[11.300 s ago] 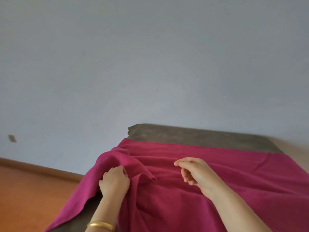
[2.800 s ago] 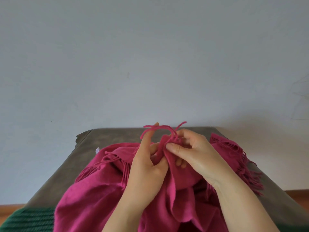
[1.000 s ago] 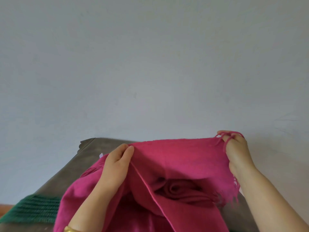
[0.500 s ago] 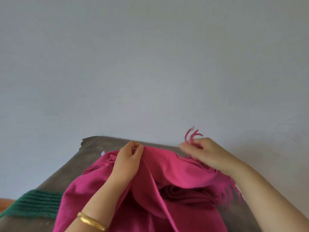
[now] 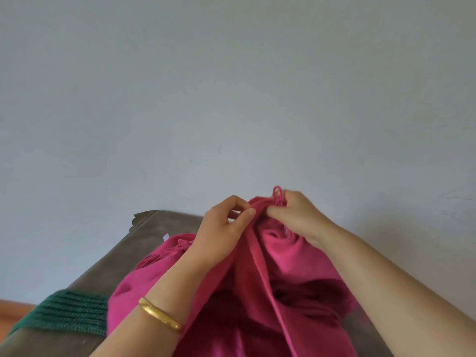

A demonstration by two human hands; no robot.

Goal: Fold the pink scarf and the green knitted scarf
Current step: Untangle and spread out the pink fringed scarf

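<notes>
The pink scarf (image 5: 288, 266) hangs bunched in front of me over the grey-brown table (image 5: 116, 261), its fringe trailing at the left and right. My left hand (image 5: 221, 233) pinches the scarf's upper edge between thumb and fingers. My right hand (image 5: 296, 217) pinches a fringed corner right beside it, the two corners held together above the table. A few fringe strands loop up over my right fingers. The green knitted scarf (image 5: 69, 315) lies flat on the table at the lower left, partly under the pink one.
A plain pale wall (image 5: 231, 99) fills the view behind the table. The table's far left corner (image 5: 144, 215) is notched. A strip of orange floor (image 5: 13, 307) shows at the lower left. A gold bangle (image 5: 159, 315) sits on my left wrist.
My hands were spread apart with the scarf's edge stretched between them. My right hand has swung left to meet my left, bringing the two corners together and doubling the scarf.
</notes>
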